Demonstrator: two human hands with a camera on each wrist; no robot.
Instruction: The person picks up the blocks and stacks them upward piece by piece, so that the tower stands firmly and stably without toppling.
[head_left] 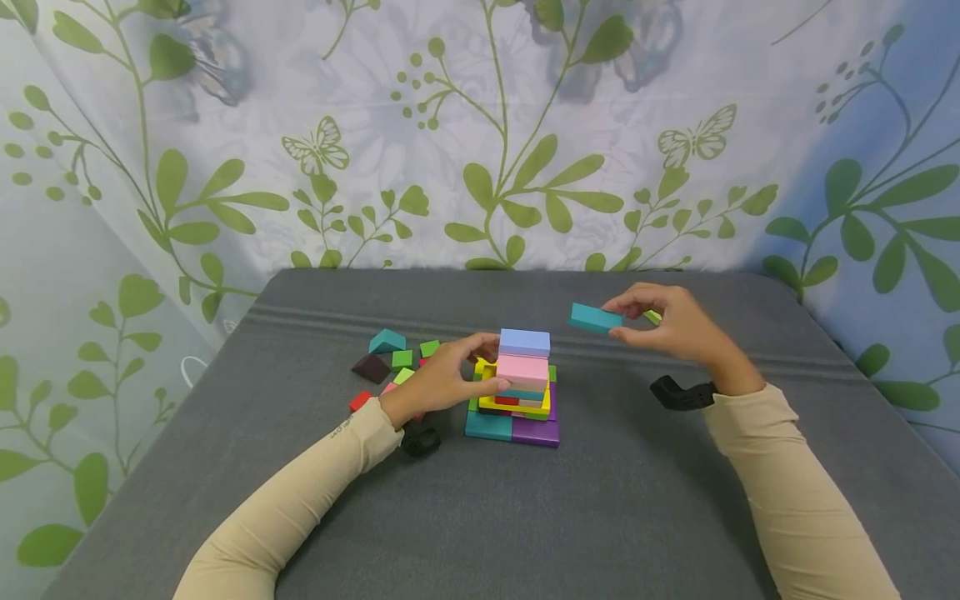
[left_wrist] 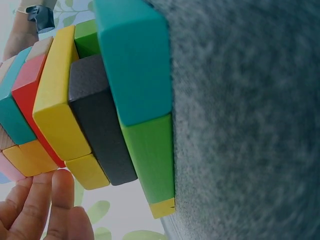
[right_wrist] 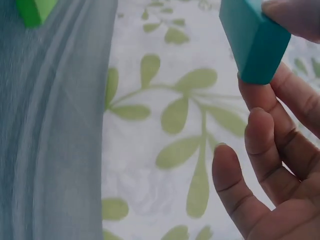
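A layered tower of coloured wooden blocks stands on the grey table, with a blue block [head_left: 525,342] on top and a pink block [head_left: 522,371] below it. My left hand [head_left: 444,380] is at the tower's left side, thumb toward the front and fingers toward the back. In the left wrist view, fairly straight fingers [left_wrist: 62,192] touch or almost touch the orange and red blocks of the middle layers. To the right of the tower and above the table, my right hand [head_left: 663,321] pinches a teal block [head_left: 595,317] by its right end. The right wrist view shows this teal block [right_wrist: 255,40] between thumb and fingers.
Loose blocks lie left of the tower, among them a teal triangular block [head_left: 387,341], a dark triangular block [head_left: 371,367] and a green cube [head_left: 402,359]. A light green block [head_left: 653,317] is partly hidden behind my right hand. A leaf-patterned curtain [head_left: 360,167] hangs behind the table [head_left: 600,517].
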